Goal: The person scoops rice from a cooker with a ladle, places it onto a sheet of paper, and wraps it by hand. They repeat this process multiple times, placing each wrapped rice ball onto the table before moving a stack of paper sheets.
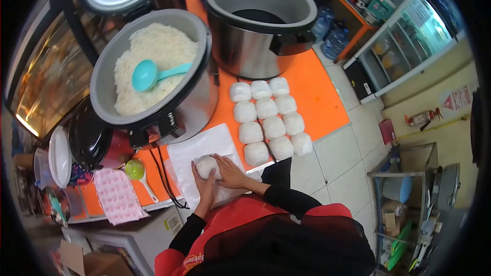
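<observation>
Between my two hands sits a rounded white rice parcel (206,165), which looks wrapped in paper. My left hand (204,188) curves around its left and near side, and my right hand (229,173) presses against its right side. Under the parcel lies a stack of white wrapping sheets (197,148). To the right, several finished-looking white rice parcels (266,107) stand in rows on the orange table (319,97). Beyond my left hand is an open rice cooker (199,97) full of cooked rice (153,46), with a turquoise ladle (146,75) resting on the rice.
A second open cooker (245,46) stands behind the parcels. Left of the sheets are a black cable (164,179), a green-and-white scoop (135,169) and printed pink-and-white paper (116,194). A metal shelf rack (404,174) stands across the tiled floor at right.
</observation>
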Demonstrator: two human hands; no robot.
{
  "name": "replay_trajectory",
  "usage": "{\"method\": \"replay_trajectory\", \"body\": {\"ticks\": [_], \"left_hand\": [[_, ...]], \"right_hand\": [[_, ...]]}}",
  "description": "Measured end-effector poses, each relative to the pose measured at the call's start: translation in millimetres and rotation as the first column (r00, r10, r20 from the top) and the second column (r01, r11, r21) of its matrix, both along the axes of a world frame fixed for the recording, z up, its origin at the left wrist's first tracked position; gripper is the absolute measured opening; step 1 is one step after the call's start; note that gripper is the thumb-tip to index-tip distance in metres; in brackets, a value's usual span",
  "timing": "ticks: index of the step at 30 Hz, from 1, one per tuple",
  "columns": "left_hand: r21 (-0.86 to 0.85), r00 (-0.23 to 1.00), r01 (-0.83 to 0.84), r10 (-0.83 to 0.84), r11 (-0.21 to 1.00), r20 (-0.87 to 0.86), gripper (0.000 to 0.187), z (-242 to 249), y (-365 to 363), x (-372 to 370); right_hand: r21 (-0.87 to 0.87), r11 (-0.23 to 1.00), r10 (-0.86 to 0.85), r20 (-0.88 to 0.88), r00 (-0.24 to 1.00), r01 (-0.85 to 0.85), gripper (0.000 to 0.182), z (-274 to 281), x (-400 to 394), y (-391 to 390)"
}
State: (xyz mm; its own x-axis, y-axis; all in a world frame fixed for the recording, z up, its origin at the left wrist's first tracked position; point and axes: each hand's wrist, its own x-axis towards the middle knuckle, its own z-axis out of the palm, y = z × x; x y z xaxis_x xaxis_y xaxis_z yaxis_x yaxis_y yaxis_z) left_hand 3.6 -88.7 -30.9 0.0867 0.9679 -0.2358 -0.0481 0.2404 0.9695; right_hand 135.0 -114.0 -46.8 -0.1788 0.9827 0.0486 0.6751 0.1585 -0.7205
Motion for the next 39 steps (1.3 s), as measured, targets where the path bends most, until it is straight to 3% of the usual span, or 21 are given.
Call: {"method": "replay_trajectory", "body": {"ticks": [2, 3, 5, 6, 7, 10, 13, 15, 17, 18, 19, 20, 23, 24, 28, 30, 32, 33, 35, 37, 39], "left_hand": [[-0.220, 0.994, -0.054, 0.074, 0.974, 0.084, 0.065, -1.5, 17.5, 8.2], [-0.329, 0.986, -0.076, 0.120, 0.941, 0.116, 0.060, -1.7, 26.8, 10.6], [-0.417, 0.968, -0.025, 0.127, 0.909, 0.218, 0.047, 6.0, 33.7, 16.8], [-0.457, 0.960, -0.002, 0.129, 0.889, 0.247, 0.047, 15.7, 33.5, 21.0], [-0.495, 0.952, 0.021, 0.134, 0.868, 0.275, 0.047, 22.1, 33.1, 26.3], [-0.307, 0.977, 0.070, -0.004, 0.949, 0.211, 0.049, 38.1, 19.0, 61.6], [-0.011, 0.964, 0.255, -0.253, 0.967, 0.081, 0.055, 68.2, 17.6, 85.8], [0.194, 0.905, 0.424, -0.422, 0.885, -0.053, 0.059, 92.5, 22.2, 96.5], [0.360, 0.818, 0.574, -0.533, 0.736, -0.216, 0.064, 104.3, 27.5, 104.0], [0.367, 0.842, 0.538, -0.503, 0.759, -0.193, 0.065, 96.1, 25.6, 96.9], [0.345, 0.831, 0.549, -0.454, 0.761, -0.320, 0.065, 81.7, 24.0, 83.2], [0.318, 0.803, 0.556, -0.398, 0.768, -0.443, 0.065, 62.3, 22.0, 63.3], [0.203, 0.516, 0.629, -0.208, 0.750, -0.831, 0.061, 8.5, 10.0, -7.4], [0.146, 0.446, 0.597, -0.174, 0.789, -0.878, 0.060, 13.9, 1.6, -15.4], [0.034, 0.213, 0.655, -0.142, 0.754, -0.967, 0.066, 3.7, -1.0, -23.2], [0.047, 0.234, 0.646, -0.139, 0.762, -0.962, 0.066, -1.8, 1.0, -18.3], [0.064, 0.274, 0.632, -0.145, 0.772, -0.951, 0.066, -3.7, 1.8, -18.5], [0.078, 0.307, 0.624, -0.152, 0.778, -0.939, 0.066, -4.9, 2.0, -21.0], [0.143, 0.376, 0.566, -0.099, 0.812, -0.921, 0.065, -4.2, 1.1, -28.5], [0.257, 0.441, 0.337, 0.089, 0.906, -0.893, 0.064, 3.0, 3.4, -51.8], [0.339, 0.419, 0.061, 0.284, 0.939, -0.862, 0.063, 6.4, 6.0, -92.2]], "right_hand": [[-0.043, 0.997, -0.057, -0.013, 0.998, 0.056, 0.088, -9.7, -6.7, 4.9], [-0.120, 0.988, -0.128, -0.292, 0.948, 0.097, 0.088, -11.3, -6.5, 9.3], [-0.275, 0.957, -0.271, -0.741, 0.614, 0.091, 0.087, -3.1, -4.3, 15.3], [-0.412, 0.910, -0.402, -0.841, 0.362, 0.052, 0.085, 6.5, -0.6, 15.6], [-0.471, 0.878, -0.472, -0.819, 0.326, 0.088, 0.084, 19.0, 4.0, 16.8], [-0.594, 0.777, -0.629, -0.737, 0.248, 0.208, 0.077, 64.9, 25.5, 18.2], [-0.559, 0.813, -0.581, -0.799, 0.154, 0.164, 0.067, 113.1, 70.7, 18.1], [-0.553, 0.814, -0.575, -0.810, 0.114, 0.177, 0.056, 105.9, 106.2, 16.1], [-0.608, 0.777, -0.601, -0.793, -0.096, 0.161, 0.051, 115.9, 150.2, 16.6], [-0.643, 0.705, -0.638, -0.759, -0.128, 0.299, 0.051, 88.9, 185.4, 20.6], [-0.662, 0.617, -0.667, -0.727, -0.164, 0.426, 0.051, 64.3, 220.0, 29.6], [-0.533, 0.668, -0.614, -0.789, -0.020, 0.519, 0.049, 100.2, 237.6, 40.9], [-0.295, 0.612, -0.632, -0.740, 0.229, 0.734, 0.047, 52.3, 328.9, 63.8], [-0.209, 0.632, -0.627, -0.704, 0.333, 0.746, 0.047, 40.2, 352.2, 70.2], [-0.075, 0.540, -0.791, -0.387, 0.475, 0.838, 0.048, -24.4, 398.9, 85.8], [0.115, 0.525, -0.808, -0.245, 0.536, 0.843, 0.048, -34.9, 402.7, 82.1], [0.305, 0.548, -0.831, 0.095, 0.548, 0.779, 0.049, -58.0, 432.4, 74.3], [0.333, 0.723, -0.679, 0.504, 0.534, 0.605, 0.051, -70.0, 452.4, 62.5], [0.576, 0.426, -0.886, 0.109, 0.451, 0.698, 0.045, -10.8, 381.0, 67.3], [0.733, 0.373, -0.867, 0.058, 0.494, 0.569, 0.038, 65.0, 301.5, 76.3], [0.769, 0.381, -0.820, 0.024, 0.571, 0.514, 0.035, 83.9, 232.6, 76.6]]}}
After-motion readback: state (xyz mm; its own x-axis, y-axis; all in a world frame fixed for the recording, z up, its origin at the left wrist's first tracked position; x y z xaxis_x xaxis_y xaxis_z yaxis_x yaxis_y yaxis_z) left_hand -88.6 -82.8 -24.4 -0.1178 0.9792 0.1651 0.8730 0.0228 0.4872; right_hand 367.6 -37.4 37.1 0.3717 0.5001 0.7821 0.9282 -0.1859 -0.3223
